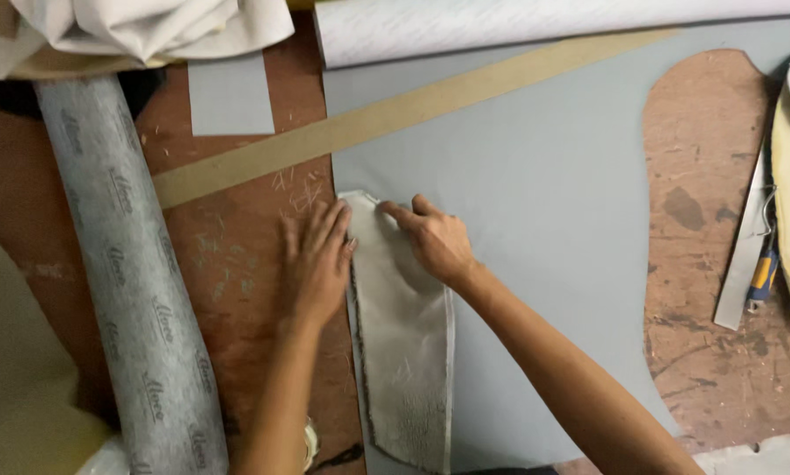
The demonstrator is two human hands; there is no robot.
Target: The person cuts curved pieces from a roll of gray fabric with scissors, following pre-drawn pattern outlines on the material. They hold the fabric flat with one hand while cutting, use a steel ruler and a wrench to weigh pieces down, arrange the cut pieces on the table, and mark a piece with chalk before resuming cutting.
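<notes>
On the grey sheet (553, 220), a pale fabric strip (408, 352) laid along its left edge, left hand (314, 264) pressed flat with fingers spread, right hand (434, 239) pinching the strip's top, cardboard strip (395, 114) and white roll (535, 22) beyond.

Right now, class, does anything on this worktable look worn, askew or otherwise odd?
The worn pattern piece under both hands has a dark, frayed left edge. The brown tabletop is scratched and stained. The long cardboard strip lies diagonally across the grey sheet.

Two bare forearms, no sleeves, left hand (314, 264), right hand (437, 243)
</notes>
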